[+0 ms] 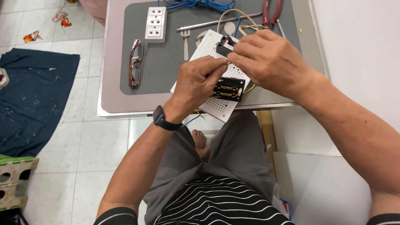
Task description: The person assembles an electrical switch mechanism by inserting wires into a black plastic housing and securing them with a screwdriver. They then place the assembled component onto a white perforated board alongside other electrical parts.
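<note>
Using the white perforated board (221, 106) as the landmark: far left of it on the floor there's a dark blue cloth (35, 98), then on the grey table mat a pair of brown glasses (135, 63) and a white triple socket strip (156, 23), no readable labels from here. The left hand (200, 81) is pinched shut on what looks like a thin wire end, right over the board and just above the black fuse holder (228, 88). The right hand (268, 60) is clamped on a small black component (225, 46) at the board's top edge, so both hands meet there. Risk as I see it: the board overhangs the table edge, so pressing down could tip it, and the wire could slip out. Red-handled pliers (271, 11) lie behind the board.
</note>
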